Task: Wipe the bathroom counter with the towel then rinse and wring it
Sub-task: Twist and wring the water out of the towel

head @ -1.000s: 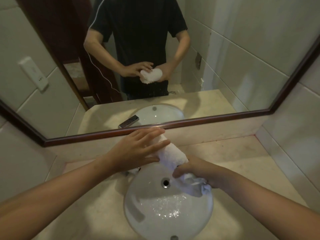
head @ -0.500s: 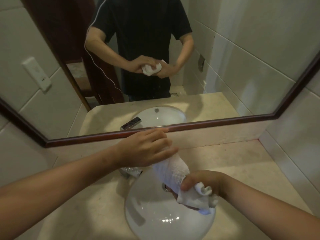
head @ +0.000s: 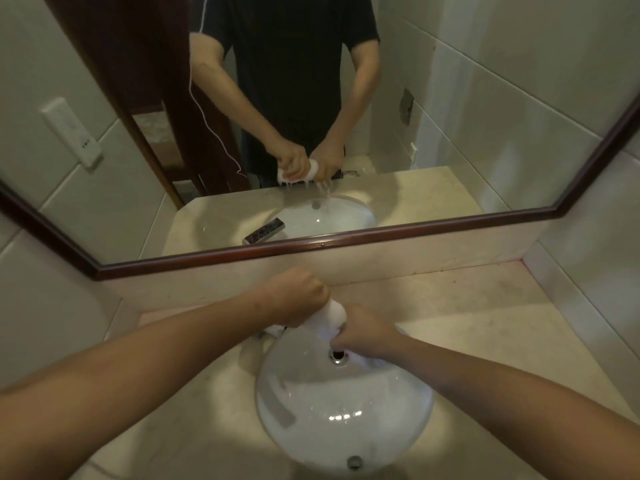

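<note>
A small white towel (head: 331, 317) is bunched into a tight roll above the back of the white sink basin (head: 346, 414). My left hand (head: 294, 294) grips its far end in a fist. My right hand (head: 363, 332) grips its near end, fingers curled down over the drain (head: 337, 356). Only a short stretch of towel shows between the two fists. In the mirror (head: 450, 133) water streams down from the squeezed towel into the basin. The beige stone counter (head: 485, 306) surrounds the sink.
The chrome faucet (head: 273, 332) sits just under my left hand, mostly hidden. A dark wooden mirror frame (head: 346, 240) runs behind the counter. Tiled walls close in on the left and right sides.
My left hand has gone from lying flat over the towel to gripping it in a fist. Both hands have come closer together, and the towel is compressed between them with water running out.
</note>
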`<state>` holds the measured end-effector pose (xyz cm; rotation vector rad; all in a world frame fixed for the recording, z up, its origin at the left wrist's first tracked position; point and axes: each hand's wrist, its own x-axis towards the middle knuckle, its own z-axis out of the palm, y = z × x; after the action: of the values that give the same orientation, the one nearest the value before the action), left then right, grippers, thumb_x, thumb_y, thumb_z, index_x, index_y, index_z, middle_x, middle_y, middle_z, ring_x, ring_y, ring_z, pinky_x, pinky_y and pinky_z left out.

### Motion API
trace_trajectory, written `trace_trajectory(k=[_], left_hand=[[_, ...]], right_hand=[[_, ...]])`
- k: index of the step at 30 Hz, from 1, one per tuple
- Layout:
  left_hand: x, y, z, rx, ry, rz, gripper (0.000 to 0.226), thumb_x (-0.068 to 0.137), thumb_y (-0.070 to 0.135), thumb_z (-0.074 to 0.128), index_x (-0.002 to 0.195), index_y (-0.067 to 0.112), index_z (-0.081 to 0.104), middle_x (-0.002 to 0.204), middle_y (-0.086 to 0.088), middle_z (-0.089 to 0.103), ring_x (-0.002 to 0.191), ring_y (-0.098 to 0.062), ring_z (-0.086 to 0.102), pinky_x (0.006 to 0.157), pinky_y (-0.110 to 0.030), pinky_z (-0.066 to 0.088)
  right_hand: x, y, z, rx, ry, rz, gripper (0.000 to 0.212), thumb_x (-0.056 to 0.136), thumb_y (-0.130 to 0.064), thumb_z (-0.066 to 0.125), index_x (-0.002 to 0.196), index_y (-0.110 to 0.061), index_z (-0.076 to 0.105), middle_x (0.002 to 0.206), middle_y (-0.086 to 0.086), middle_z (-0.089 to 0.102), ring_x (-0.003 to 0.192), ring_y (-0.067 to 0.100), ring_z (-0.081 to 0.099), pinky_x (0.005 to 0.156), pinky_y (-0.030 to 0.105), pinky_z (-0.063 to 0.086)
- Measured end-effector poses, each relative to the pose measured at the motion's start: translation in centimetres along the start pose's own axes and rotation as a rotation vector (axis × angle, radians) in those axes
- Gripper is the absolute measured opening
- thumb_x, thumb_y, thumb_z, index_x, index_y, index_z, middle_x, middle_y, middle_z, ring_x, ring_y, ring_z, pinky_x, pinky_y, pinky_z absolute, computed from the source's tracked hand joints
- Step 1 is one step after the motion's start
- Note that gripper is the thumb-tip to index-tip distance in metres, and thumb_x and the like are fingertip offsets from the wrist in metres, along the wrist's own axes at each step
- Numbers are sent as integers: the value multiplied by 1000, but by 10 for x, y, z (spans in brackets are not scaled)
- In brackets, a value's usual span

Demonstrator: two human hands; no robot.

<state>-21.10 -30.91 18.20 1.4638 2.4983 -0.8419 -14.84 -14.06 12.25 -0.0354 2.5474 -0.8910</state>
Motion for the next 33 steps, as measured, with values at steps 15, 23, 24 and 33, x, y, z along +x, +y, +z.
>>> trace_trajectory(k=[15, 23, 24, 33], left_hand=[[-24, -7, 16, -386, 130, -91, 77, 73, 45, 77, 142, 38, 45, 130, 4, 62, 113, -21, 62, 74, -28, 45], [-60, -23, -5, 36, 857, 198, 62, 98, 34, 68, 151, 22, 39, 157, -15, 36, 146, -33, 39, 114, -58, 39], [-60, -22, -11, 51, 876, 222, 61, 98, 30, 68, 151, 22, 39, 156, -15, 35, 146, -34, 40, 113, -58, 41], [-48, -5, -35, 145, 632, 254, 38, 104, 3, 27, 108, 6, 65, 100, -12, 69, 88, -29, 65, 82, -41, 56]], right_hand=[[-20, -5, -26, 236, -188, 119, 32, 62, -28, 88, 82, -9, 72, 66, 4, 69, 49, 19, 63, 46, 24, 44], [-58, 7, -52, 944, -898, 109, 33, 83, -21, 71, 111, -9, 59, 75, 5, 60, 50, 9, 52, 43, 18, 38], [-59, 7, -50, 979, -993, 87, 34, 81, -22, 74, 109, -11, 59, 75, 3, 60, 50, 8, 53, 43, 16, 39], [-56, -2, -44, 676, -714, 30, 17, 84, -16, 78, 89, -8, 64, 71, 8, 61, 51, 17, 52, 45, 22, 41]])
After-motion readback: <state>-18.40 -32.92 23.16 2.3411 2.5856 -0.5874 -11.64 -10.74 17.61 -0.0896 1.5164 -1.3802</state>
